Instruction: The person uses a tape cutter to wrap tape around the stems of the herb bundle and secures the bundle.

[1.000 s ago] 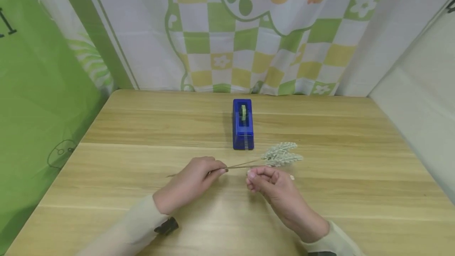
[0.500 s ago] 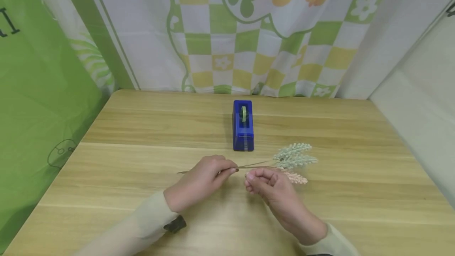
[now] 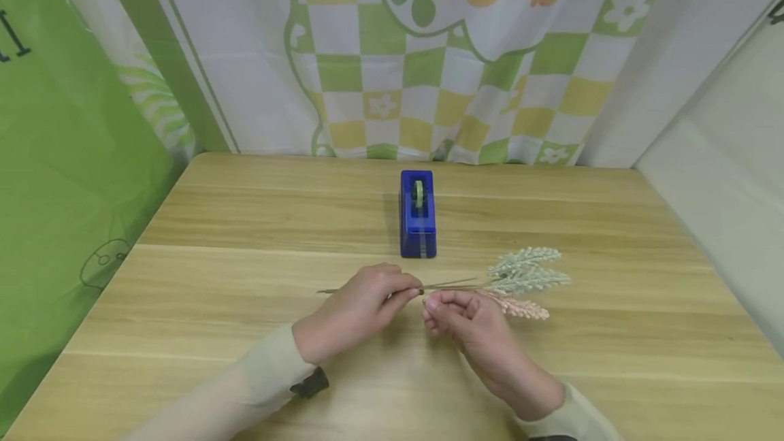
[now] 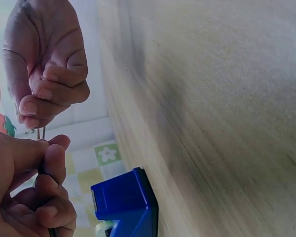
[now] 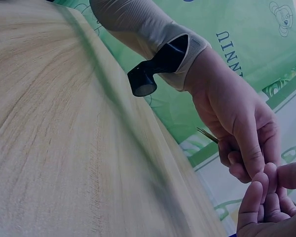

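My left hand (image 3: pixel 361 301) pinches the thin brown stems of several wheat stalks (image 3: pixel 529 276) above the table. Their ears point right: pale green ones at the back, a pink one (image 3: pixel 525 307) in front. The stem ends stick out left of that hand, also in the right wrist view (image 5: pixel 207 134). Close beside it, my right hand (image 3: pixel 480 332) has thumb and forefinger together on what looks like a small pale strip, mostly hidden. The stems pass behind the right hand in the head view. A blue tape dispenser (image 3: pixel 418 215) stands behind the hands.
The wooden table (image 3: pixel 612 237) runs back to a checked curtain (image 3: pixel 422 73). A green cloth (image 3: pixel 73 155) hangs at the left and a pale one (image 3: pixel 729 155) at the right. A black camera mount (image 5: pixel 158 66) sits on the left wrist.
My left hand has shifted right with the wheat stalks, so their ears reach further right and the pink one has come out from behind the right hand. The right hand has hardly moved.
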Available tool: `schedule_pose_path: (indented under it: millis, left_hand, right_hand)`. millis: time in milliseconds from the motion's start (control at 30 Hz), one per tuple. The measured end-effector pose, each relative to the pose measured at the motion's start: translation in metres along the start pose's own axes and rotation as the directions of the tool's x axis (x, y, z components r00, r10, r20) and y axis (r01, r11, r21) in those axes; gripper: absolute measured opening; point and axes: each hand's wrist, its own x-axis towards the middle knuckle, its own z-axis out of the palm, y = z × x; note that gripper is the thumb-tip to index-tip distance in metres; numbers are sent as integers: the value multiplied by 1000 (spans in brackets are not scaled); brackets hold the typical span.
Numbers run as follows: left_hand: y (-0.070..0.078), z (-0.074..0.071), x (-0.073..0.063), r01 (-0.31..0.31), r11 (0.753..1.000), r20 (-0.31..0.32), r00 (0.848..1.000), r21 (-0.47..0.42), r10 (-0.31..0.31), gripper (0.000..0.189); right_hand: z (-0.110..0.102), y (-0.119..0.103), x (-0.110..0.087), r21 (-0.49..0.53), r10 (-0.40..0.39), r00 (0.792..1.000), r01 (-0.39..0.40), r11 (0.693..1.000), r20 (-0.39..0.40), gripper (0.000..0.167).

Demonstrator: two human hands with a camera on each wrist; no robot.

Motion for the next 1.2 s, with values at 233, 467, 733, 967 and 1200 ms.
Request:
schedule_pose_path:
  millis: [233,467,733,967,1200]
  left_hand:
    - [1,-1,1,-33,999,6,999,23,33,18]
    - [1,0,0,-54,998,5,999,45,54,18]
    - [3,0,-1,-48,998,-6,999,34,48,17]
    - [2,0,-2,-51,999,-9,999,18,51,17]
    - [2,1,-2,-45,999,-8,999,3,45,17]
  right_hand:
    - [0,1,-1,14,16,999,-16,1000,-35,20]
    - [2,2,0,26,22,998,-21,999,-61,17]
    - [1,5,3,22,0,998,2,1000,-70,18]
    - [4,8,6,-6,-13,995,13,1000,-102,21]
    - [4,10,10,-12,-30,991,29,1000,-127,27]
